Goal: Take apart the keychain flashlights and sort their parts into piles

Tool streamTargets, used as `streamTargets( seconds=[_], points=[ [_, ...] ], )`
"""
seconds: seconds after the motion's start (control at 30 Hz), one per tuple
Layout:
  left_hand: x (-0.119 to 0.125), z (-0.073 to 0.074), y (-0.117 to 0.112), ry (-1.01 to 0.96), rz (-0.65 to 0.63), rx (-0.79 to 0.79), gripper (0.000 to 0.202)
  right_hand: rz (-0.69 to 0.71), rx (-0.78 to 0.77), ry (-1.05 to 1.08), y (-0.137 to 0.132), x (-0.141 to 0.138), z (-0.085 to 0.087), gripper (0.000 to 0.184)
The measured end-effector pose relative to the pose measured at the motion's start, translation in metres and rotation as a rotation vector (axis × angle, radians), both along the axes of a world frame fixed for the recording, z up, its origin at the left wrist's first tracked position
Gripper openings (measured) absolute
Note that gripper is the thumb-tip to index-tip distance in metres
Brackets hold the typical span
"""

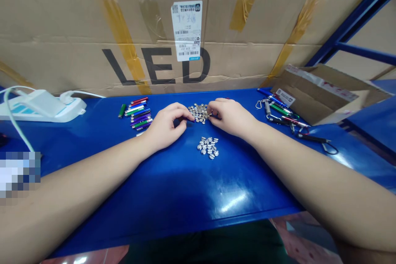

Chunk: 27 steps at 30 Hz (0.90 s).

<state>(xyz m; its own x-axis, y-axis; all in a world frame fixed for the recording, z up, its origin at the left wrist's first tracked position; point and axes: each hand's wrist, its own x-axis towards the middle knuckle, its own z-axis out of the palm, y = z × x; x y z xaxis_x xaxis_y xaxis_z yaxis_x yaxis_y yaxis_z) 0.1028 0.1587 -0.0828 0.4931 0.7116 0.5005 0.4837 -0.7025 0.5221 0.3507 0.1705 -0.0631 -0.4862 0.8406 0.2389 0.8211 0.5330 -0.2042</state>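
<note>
The left hand (pixel 165 126) and right hand (pixel 230 117) curl in at either side of a heap of shiny metal button cells (pixel 199 112), fingertips at its edges — any hold too small to tell. A smaller heap of cells (pixel 208 147) lies nearer, just below both hands, on the smooth blue table (pixel 173 198) — slim coloured tubes (pixel 136 113) beside the left hand.

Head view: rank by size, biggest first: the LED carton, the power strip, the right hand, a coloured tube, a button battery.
1. LED carton
2. Power strip and right hand look alike; the hand is nearer the camera, so I won't rank them
3. Coloured tube
4. Button battery
</note>
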Motion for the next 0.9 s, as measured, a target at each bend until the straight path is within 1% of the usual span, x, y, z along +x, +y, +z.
streamTargets(
  seconds=[0.23,0.37,0.57,0.77,0.9],
  points=[
    [0.0,0.0,0.0,0.001,-0.003,-0.003,0.024,0.023,-0.06,0.006,0.002,0.0,-0.003,0.022],
    [0.0,0.0,0.0,-0.001,-0.007,-0.001,0.025,0.036,-0.065,0.001,0.003,0.002,-0.003,0.017],
    [-0.001,0.0,0.0,0.003,0.002,-0.016,0.024,0.05,-0.09,0.009,0.002,0.002,0.0,0.017],
    [-0.001,0.001,-0.001,0.004,-0.002,-0.025,0.024,0.04,-0.102,0.017,0.002,0.006,0.001,0.013],
    [-0.001,0.0,0.0,0.003,-0.008,-0.014,0.024,0.081,-0.13,-0.021,0.005,0.011,-0.001,0.014]
  ],
)
